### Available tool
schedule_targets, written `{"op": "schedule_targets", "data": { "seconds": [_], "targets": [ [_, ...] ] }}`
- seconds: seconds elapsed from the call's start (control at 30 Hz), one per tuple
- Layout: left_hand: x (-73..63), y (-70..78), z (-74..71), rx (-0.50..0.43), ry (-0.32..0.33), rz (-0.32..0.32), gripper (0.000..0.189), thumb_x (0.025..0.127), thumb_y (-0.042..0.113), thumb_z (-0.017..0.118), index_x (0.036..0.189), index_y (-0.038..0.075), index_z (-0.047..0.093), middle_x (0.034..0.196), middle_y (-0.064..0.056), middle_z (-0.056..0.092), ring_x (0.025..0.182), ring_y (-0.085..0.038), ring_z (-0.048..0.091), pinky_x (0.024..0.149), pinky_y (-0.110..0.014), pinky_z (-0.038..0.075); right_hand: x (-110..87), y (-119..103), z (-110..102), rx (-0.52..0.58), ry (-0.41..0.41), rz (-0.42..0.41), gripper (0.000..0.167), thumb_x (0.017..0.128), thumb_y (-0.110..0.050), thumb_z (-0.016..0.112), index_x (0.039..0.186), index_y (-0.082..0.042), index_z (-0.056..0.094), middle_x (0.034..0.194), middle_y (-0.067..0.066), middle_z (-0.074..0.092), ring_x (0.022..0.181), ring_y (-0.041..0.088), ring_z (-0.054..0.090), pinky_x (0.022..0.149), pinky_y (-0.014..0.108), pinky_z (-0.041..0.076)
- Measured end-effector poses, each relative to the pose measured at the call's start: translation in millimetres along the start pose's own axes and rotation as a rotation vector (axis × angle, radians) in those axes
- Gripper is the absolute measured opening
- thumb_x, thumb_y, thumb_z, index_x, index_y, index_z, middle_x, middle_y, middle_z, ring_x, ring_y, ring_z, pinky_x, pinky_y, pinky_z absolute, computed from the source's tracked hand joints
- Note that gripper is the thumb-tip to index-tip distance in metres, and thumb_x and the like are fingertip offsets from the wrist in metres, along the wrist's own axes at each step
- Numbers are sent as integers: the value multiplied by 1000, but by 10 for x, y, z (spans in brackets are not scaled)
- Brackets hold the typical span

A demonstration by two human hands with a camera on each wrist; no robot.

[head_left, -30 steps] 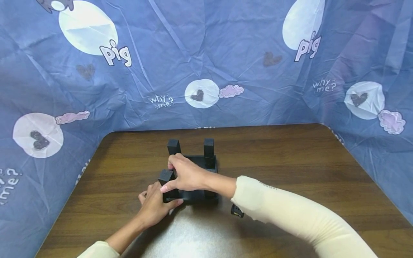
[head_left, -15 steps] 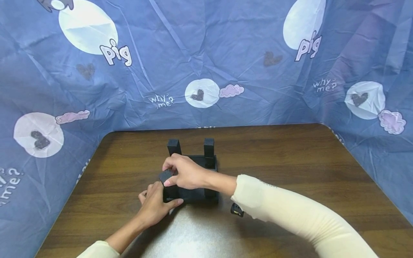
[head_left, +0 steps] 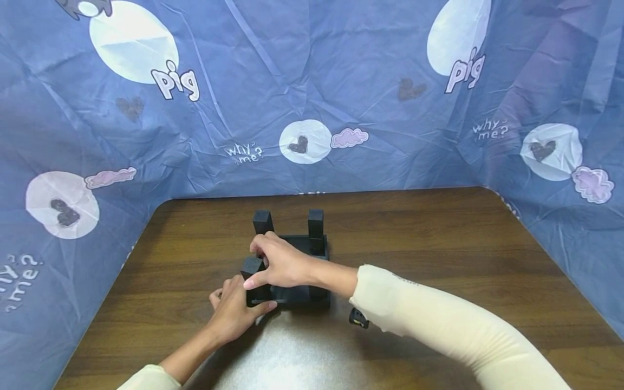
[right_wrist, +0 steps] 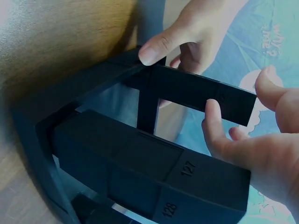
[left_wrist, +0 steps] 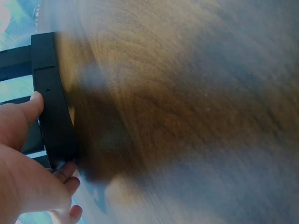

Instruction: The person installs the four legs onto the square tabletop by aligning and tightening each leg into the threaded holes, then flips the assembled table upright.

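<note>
A black frame point(head_left: 304, 304) with several upright square posts stands left of centre on the table in the head view. My left hand point(head_left: 234, 314) holds its near left corner, the thumb on the near side and the other fingers round the left. My right hand point(head_left: 287, 265) reaches across from the right and pinches the near left post point(head_left: 252, 265) close to its top. In the right wrist view, thumb and fingers point(right_wrist: 213, 112) lie on either side of that post, and a nearer post point(right_wrist: 187, 179) bears the raised numbers 127 and 128. The right hand and forearm hide part of the frame in the head view.
The wooden table point(head_left: 414, 233) surrounds the frame. Behind and beside it hangs a blue printed cloth point(head_left: 312, 65). A small black object point(head_left: 358, 318) shows beneath the right sleeve.
My right fingers have shifted slightly on the near left post, which turned a little and turned back. The left hand keeps its place on the corner.
</note>
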State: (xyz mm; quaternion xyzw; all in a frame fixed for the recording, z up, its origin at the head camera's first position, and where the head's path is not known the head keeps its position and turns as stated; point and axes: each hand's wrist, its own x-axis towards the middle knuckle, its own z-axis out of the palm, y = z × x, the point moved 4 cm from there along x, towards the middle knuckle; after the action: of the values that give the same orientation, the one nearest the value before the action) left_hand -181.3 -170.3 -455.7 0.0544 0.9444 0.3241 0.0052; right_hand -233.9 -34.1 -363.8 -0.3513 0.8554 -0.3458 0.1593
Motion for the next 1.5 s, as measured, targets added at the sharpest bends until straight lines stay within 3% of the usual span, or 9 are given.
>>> {"op": "schedule_targets", "data": {
  "seconds": [0.1, 0.2, 0.33, 0.5, 0.77, 0.87, 1.07, 1.17, 1.5],
  "targets": [
    [8, -1, 0, -10, 2, -5, 50, 84, 36, 87, 115, 5, 62, 101, -7, 56, 109, -36, 48, 98, -68, 17, -11, -27, -22, -6, -27, -17, 60, 92, -17, 81, 145, -5, 55, 125, 13, 52, 96, 17, 52, 84, 26, 44],
    [11, -1, 0, -15, 15, -3, 54, 84, 36, 88, 119, 5, 61, 109, -10, 60, 111, -36, 48, 98, -68, 18, -12, -42, -34, -15, -30, -40, 54, 93, -9, 78, 144, -6, 59, 127, 14, 52, 104, 19, 57, 89, 25, 45],
    [7, -3, 2, -11, 22, -5, 61, 83, 36, 88, 125, 2, 59, 115, -13, 62, 114, -37, 49, 98, -67, 18, -14, -41, -32, -3, -13, -55, 42, 92, -5, 78, 133, -5, 66, 124, 13, 54, 110, 21, 61, 93, 24, 47],
    [5, -4, 3, -14, 7, -4, 58, 85, 37, 87, 125, 4, 60, 109, -10, 60, 114, -38, 48, 98, -68, 18, -7, -16, -8, -3, 6, -34, 29, 91, -13, 81, 110, -5, 61, 108, 7, 50, 95, 16, 56, 83, 23, 46],
    [-6, 6, 9, 11, 14, 17, 40, 84, 33, 87, 113, 13, 69, 99, -7, 55, 109, -37, 49, 97, -67, 19, 13, -3, 20, -13, 28, 14, 45, 86, -27, 87, 92, -7, 47, 96, 6, 42, 80, 16, 42, 71, 26, 36],
    [-11, 11, 6, 6, 15, 24, 44, 84, 33, 87, 119, 13, 69, 101, -7, 56, 109, -37, 48, 97, -67, 19, 9, -1, 6, -10, 16, 26, 45, 86, -28, 88, 101, -5, 52, 99, 6, 45, 81, 15, 46, 72, 25, 39],
    [7, -4, 5, 11, 11, -4, 51, 84, 36, 87, 112, 3, 62, 99, -7, 55, 110, -37, 48, 97, -67, 19, -1, -33, -62, -2, -36, -17, 60, 90, -17, 83, 142, -5, 57, 122, 9, 50, 94, 15, 53, 80, 25, 45],
    [13, -12, 13, 20, 24, -13, 55, 83, 37, 88, 112, -1, 59, 102, -9, 58, 111, -38, 48, 98, -67, 20, 2, -51, -79, -17, -48, -58, 59, 92, -9, 80, 146, -9, 58, 125, 9, 52, 98, 16, 54, 85, 24, 46],
    [0, -25, 17, -10, 1, 0, 63, 85, 38, 86, 129, 3, 59, 113, -12, 59, 117, -40, 47, 98, -69, 17, 10, -41, -43, -37, -17, -73, 28, 92, -15, 80, 113, -4, 65, 109, 6, 53, 95, 16, 55, 83, 24, 46]
  ]
}}
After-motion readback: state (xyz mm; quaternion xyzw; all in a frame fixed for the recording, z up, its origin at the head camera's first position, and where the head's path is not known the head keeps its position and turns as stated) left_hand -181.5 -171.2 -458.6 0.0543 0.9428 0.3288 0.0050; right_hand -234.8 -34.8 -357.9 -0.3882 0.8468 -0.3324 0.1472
